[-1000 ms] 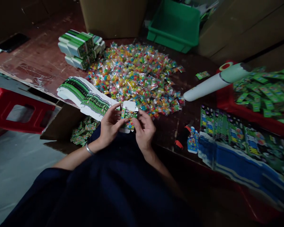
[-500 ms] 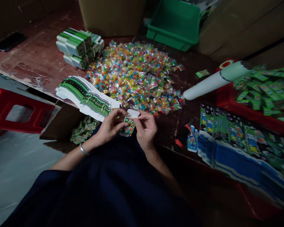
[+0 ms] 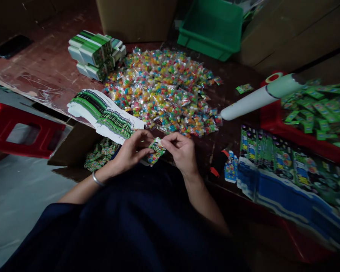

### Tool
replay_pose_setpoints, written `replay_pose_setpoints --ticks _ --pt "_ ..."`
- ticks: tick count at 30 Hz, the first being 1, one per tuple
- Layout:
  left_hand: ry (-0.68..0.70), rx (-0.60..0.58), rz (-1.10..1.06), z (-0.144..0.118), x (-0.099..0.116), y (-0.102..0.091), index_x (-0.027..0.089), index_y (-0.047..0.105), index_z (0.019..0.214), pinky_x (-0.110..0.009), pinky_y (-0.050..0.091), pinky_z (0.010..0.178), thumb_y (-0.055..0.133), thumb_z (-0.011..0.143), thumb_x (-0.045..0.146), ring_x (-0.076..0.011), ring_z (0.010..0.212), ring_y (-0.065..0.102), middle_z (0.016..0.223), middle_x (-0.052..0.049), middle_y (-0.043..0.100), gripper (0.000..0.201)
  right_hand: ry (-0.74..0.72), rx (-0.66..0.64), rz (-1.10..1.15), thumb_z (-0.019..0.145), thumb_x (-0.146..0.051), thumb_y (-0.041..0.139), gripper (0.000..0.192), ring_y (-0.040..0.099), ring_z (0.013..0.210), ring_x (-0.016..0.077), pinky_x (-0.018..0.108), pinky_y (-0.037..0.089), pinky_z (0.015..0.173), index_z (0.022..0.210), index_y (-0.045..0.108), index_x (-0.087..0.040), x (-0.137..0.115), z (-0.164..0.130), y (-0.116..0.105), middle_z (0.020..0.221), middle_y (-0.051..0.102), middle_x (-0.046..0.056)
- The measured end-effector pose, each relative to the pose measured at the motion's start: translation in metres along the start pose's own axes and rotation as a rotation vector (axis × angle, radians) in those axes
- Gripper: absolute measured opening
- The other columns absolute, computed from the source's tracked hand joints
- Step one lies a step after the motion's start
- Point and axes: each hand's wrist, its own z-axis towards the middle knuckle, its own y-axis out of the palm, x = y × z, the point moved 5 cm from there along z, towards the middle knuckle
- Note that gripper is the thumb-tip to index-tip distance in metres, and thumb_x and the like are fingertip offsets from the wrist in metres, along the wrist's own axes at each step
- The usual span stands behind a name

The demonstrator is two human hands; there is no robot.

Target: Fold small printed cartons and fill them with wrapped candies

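Between my hands is a small printed candy box (image 3: 156,151), green and multicoloured, held tilted over my lap. My left hand (image 3: 134,149) is closed on its left side, thumb across the printed face. At the box's upper right corner, my right hand (image 3: 183,151) pinches the top end with thumb and forefinger. Just beyond lies a heap of clear candy packets (image 3: 161,90) filled with coloured sweets. A fanned row of flat box blanks (image 3: 107,117) rests on the table by my left hand. Below it, an open carton (image 3: 73,147) holds several filled small boxes (image 3: 102,155).
Banded stacks of blanks (image 3: 90,53) sit behind the heap, near a green bin (image 3: 211,32). A white tube-shaped object (image 3: 260,96) juts in from the right beside a red crate (image 3: 268,113) of green packets. Dark printed sleeves (image 3: 289,162) and a blue box (image 3: 231,166) lie nearer. A red stool (image 3: 25,130) stands left.
The white end flap that stood up from the box is now folded down. The box has tilted, and my right hand has shifted slightly right.
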Motion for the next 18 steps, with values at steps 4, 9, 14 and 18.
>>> replay_pose_setpoints --ticks 4,9,14,18 --pt "-0.001 -0.011 0.01 -0.001 0.004 0.002 0.019 0.064 0.118 -0.032 0.065 0.087 0.078 0.086 0.022 -0.0185 0.095 0.07 0.108 -0.007 0.069 0.035 -0.08 -0.023 -0.054 0.087 -0.033 0.078 0.018 0.064 0.068 0.0149 0.03 0.054 0.067 0.075 0.07 -0.022 -0.005 0.003 -0.003 0.073 0.071 -0.001" --pt "-0.046 -0.007 0.004 -0.003 0.004 0.001 0.018 0.071 0.118 -0.029 0.061 0.082 0.075 0.088 0.026 -0.0178 0.091 0.07 0.11 -0.009 0.073 0.031 -0.297 -0.006 -0.212 0.094 -0.036 0.074 0.013 0.073 0.092 0.0203 0.036 0.061 0.083 0.087 0.072 -0.025 -0.013 -0.012 0.005 0.098 0.077 0.004" --pt "-0.118 0.003 -0.004 -0.002 -0.003 -0.004 0.018 0.07 0.1 -0.027 0.058 0.073 0.08 0.083 0.028 -0.0157 0.081 0.068 0.095 -0.005 0.071 0.022 -0.377 -0.091 -0.313 0.096 -0.037 0.071 0.013 0.074 0.103 0.0215 0.036 0.063 0.086 0.103 0.073 -0.026 -0.006 -0.023 0.008 0.112 0.077 0.006" --pt "-0.157 0.089 -0.017 0.003 -0.006 -0.021 0.018 0.063 0.089 -0.02 0.054 0.065 0.091 0.071 0.024 -0.0113 0.075 0.063 0.083 0.001 0.065 0.033 -0.194 0.12 -0.453 0.095 -0.038 0.07 0.027 0.074 0.093 0.0219 0.033 0.062 0.072 0.119 0.068 -0.025 0.015 -0.008 -0.038 0.111 0.077 0.007"
